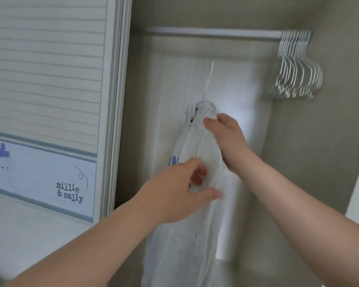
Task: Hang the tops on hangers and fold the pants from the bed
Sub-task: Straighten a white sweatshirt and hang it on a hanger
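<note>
Fingers (209, 122) of the right hand (226, 139) are clutching the white top (187, 241) up high; left hand (178, 187) is pinching it just below.

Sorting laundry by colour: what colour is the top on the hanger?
The top is white, with a small blue print at its left edge; head view.

White top (197, 146) with blue print, white hangers (296, 69), beige closet walls (311, 162)

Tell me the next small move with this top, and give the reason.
Probably raise the white top until its hanger hook catches the rail: the hook sits free below it, the right hand grips its upper end, the left hand holds the fabric lower down.
</note>
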Tool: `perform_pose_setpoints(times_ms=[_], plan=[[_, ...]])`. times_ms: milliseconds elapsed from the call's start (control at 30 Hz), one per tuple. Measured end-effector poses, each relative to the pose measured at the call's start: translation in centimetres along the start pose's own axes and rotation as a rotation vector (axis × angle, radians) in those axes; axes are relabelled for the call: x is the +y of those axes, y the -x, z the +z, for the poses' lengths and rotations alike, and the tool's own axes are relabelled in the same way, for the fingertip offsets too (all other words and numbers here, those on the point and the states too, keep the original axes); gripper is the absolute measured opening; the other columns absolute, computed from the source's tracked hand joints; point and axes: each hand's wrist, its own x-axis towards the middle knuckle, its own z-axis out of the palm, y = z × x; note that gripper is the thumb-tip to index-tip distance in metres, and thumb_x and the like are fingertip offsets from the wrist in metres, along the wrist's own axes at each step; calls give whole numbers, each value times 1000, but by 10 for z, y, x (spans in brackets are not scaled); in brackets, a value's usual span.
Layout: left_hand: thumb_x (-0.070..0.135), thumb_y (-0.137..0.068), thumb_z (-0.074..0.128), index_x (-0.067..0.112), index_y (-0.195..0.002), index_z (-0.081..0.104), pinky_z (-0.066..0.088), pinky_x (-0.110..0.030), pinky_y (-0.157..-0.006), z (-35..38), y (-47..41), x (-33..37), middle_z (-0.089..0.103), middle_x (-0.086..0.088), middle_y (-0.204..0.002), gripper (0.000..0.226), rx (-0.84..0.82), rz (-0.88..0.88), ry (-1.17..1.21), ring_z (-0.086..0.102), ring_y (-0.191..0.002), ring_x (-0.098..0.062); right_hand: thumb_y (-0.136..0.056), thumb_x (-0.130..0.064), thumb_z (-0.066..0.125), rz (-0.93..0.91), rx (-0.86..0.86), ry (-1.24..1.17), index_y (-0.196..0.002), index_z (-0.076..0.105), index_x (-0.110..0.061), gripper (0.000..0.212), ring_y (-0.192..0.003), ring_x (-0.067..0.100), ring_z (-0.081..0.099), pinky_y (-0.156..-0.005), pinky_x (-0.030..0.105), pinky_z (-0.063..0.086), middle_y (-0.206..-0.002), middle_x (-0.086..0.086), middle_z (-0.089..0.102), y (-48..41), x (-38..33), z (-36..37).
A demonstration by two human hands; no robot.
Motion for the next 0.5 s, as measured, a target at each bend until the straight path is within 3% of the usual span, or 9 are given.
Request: perform_pose_setpoints(times_ms=[100, 200, 300, 400, 500], plan=[[72, -81, 59, 39, -108, 52, 54, -32, -88, -17, -42, -6, 60, 22, -102, 43, 89, 15, -73, 58, -94, 3, -92, -19, 61, -76, -7, 13, -88, 54, -10, 12, -70, 20, 56, -66, 32, 45, -82, 12, 53, -52, -14, 4], [60, -88, 59, 33, -110, 50, 55, -37, -87, -29, -85, -11, 60, 17, -102, 36, 171, 19, -173, 61, -93, -6, -94, -8, 59, -51, 12, -69, -72, 48, -11, 25, -46, 11, 54, -48, 16, 41, -63, 5, 52, -103, -21, 7], [55, -90, 57, 29, -113, 46, 56, -39, -85, -44, -129, -17, 60, 12, -101, 36, 222, 13, -272, 62, -89, -13, -95, -5, 57, -50, 46, -137, -67, 47, -9, 30, -35, 8, 52, -38, 13, 37, -43, -4, 52, -151, -28, 6], [52, -91, 55, 27, -111, 44, 56, -41, -81, -59, -170, -26, 60, 8, -98, 34, 229, -4, -366, 62, -86, -17, -95, -8, 56, -63, 86, -193, -80, 55, -4, 15, -49, 19, 57, -39, 16, 42, -60, 6, 57, -196, -36, 3], [43, -93, 52, 22, -105, 41, 56, -40, -76, -68, -205, -35, 58, 2, -91, 27, 245, -13, -474, 62, -80, -23, -94, -8, 53, -109, 115, -270, -94, 54, -7, 2, -66, 26, 48, -46, 20, 38, -79, 14, 45, -246, -43, 1]])
